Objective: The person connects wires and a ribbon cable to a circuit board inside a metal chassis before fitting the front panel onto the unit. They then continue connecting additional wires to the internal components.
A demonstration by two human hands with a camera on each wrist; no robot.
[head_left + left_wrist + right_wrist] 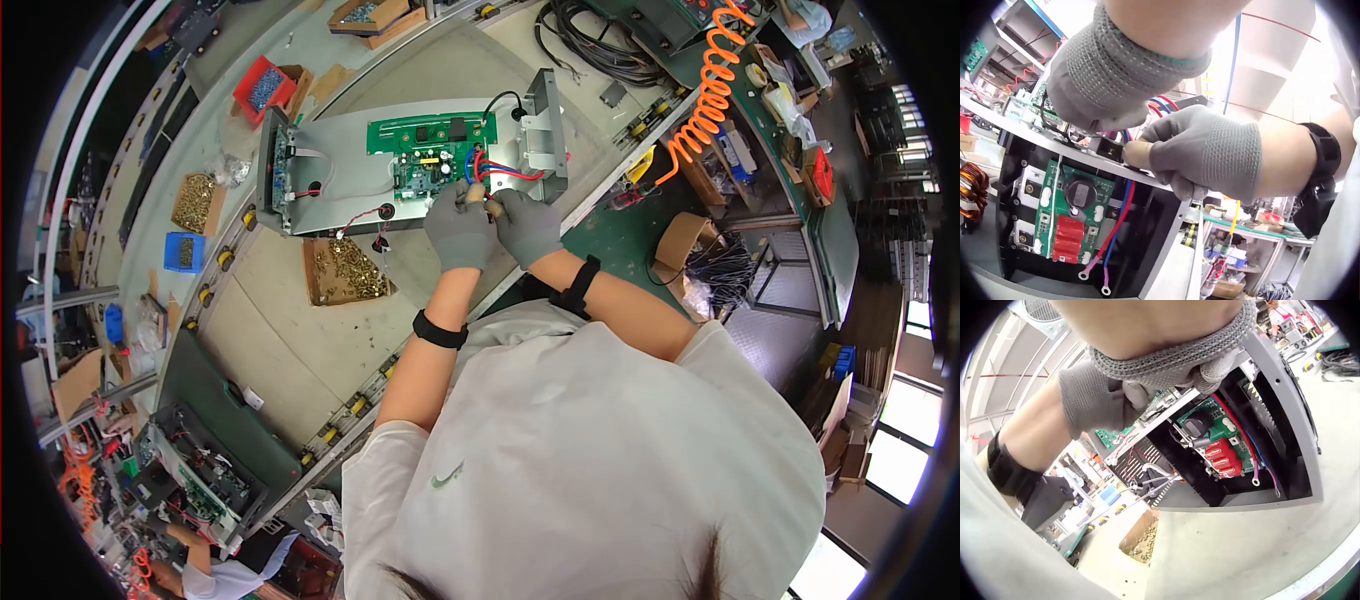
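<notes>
A grey metal chassis [340, 150] lies open on the bench with a green circuit board [430, 145] inside. Both gloved hands meet at its near edge. My left hand [458, 230] curls its fingers over the red and blue wires [500, 172] that run from the board. Beside it, my right hand [527, 228] pinches a small black connector [1110, 149] at the chassis rim, a bare fingertip [1138, 153] pressed on it. The left wrist view shows the board [1066, 219] with red parts below the left hand [1116, 81] and right hand [1204, 156]. In the right wrist view, right hand [1166, 344] and left hand [1094, 400] hide the grip.
A cardboard box of brass screws [345, 270] sits just left of my hands. Further left are a blue bin [183, 250], another screw box [195, 203] and a red bin [263, 87]. An orange coiled hose [705, 95] and black cables [590, 45] lie at the back right.
</notes>
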